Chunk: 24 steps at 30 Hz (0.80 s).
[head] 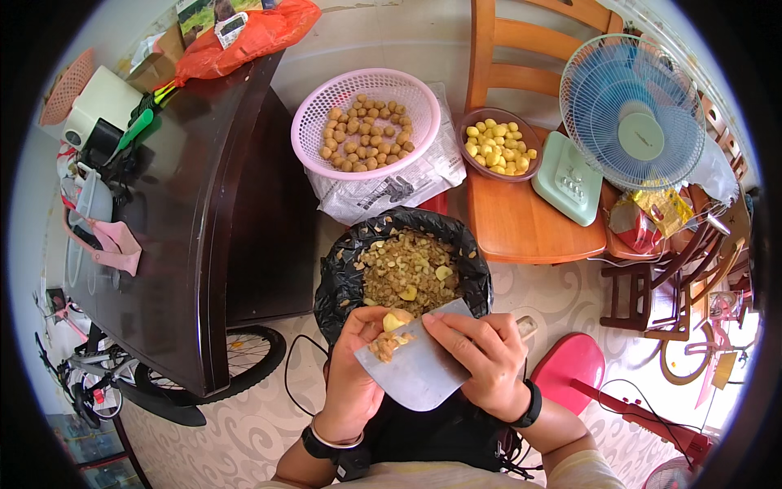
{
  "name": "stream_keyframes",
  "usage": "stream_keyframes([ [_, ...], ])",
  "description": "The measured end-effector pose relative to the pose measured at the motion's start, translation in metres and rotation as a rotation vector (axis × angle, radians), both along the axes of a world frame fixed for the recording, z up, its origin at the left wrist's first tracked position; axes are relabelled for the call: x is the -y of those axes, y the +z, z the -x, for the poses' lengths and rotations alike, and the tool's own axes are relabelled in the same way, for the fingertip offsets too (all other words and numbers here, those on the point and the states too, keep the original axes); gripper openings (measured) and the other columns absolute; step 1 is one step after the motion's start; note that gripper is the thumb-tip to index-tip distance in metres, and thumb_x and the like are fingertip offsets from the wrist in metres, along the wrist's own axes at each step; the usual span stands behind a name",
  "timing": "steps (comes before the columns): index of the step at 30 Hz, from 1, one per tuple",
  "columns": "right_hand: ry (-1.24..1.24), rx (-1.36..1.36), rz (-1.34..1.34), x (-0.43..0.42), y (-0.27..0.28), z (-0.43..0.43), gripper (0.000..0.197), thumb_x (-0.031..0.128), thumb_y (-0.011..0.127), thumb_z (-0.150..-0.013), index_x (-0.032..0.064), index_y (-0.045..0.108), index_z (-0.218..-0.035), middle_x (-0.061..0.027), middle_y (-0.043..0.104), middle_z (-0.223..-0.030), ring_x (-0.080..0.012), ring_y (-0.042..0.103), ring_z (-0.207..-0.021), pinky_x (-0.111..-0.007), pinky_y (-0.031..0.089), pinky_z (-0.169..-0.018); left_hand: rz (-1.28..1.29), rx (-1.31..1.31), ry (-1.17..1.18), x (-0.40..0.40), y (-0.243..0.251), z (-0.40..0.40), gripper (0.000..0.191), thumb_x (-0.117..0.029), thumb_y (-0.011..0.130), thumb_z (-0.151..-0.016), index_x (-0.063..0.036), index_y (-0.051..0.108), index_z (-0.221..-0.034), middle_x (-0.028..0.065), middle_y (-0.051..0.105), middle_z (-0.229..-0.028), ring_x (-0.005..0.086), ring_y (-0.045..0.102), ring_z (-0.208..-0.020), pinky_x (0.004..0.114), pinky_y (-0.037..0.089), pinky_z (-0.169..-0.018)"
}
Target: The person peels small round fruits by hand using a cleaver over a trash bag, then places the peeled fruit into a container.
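Note:
Between the fingers of my left hand (360,360) is a small, partly peeled round tuber (396,320), pale yellow where the skin is off. My right hand (486,360) grips a broad metal cleaver (424,379), its edge beside the tuber and brown peel scraps lying on the blade. Both hands are over the near rim of a bin lined with a black plastic bag (335,293), which holds a heap of peelings (409,266). Beyond it, a pink plastic colander (305,147) holds unpeeled brown tubers (366,137). A brown bowl (502,176) holds peeled yellow ones (498,143).
At left stands a dark wooden cabinet (177,232) with a red plastic bag (244,43) on top. The bowl and a pale green appliance (569,180) sit on a wooden chair (531,226). A fan (635,116) stands behind; a bicycle wheel (244,360) is at lower left.

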State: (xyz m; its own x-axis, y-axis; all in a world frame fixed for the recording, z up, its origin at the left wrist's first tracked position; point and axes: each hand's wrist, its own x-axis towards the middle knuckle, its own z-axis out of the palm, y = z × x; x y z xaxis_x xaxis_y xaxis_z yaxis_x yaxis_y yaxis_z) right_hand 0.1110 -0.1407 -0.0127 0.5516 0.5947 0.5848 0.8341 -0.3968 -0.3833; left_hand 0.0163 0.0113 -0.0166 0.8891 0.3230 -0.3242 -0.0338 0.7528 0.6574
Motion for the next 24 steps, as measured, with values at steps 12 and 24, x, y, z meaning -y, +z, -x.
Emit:
stream_keyframes([
  [12,-0.054,-0.138,-0.016,0.002,-0.012,-0.016,0.043,0.007,0.07,-0.064,0.0122,0.072,-0.107,0.0019,0.068,-0.1,-0.0183,0.054,-0.076,-0.028,0.047,-0.069,-0.014,-0.052,-0.049,-0.002,0.008,-0.004,0.039,0.003,0.063,-0.085,-0.0011,0.046,-0.12,0.0106,0.056,-0.115,0.0183,0.056,-0.111,0.031,0.046,-0.096],
  [24,0.03,-0.022,0.004,-0.003,0.001,-0.003,0.05,0.012,0.068,-0.061,0.0165,0.072,-0.11,0.0066,0.066,-0.101,-0.0152,0.051,-0.077,-0.023,0.047,-0.064,-0.005,-0.03,-0.016,-0.005,-0.003,0.001,0.042,0.002,0.066,-0.085,-0.0024,0.046,-0.121,0.01,0.058,-0.118,0.0168,0.058,-0.109,0.029,0.049,-0.093],
])
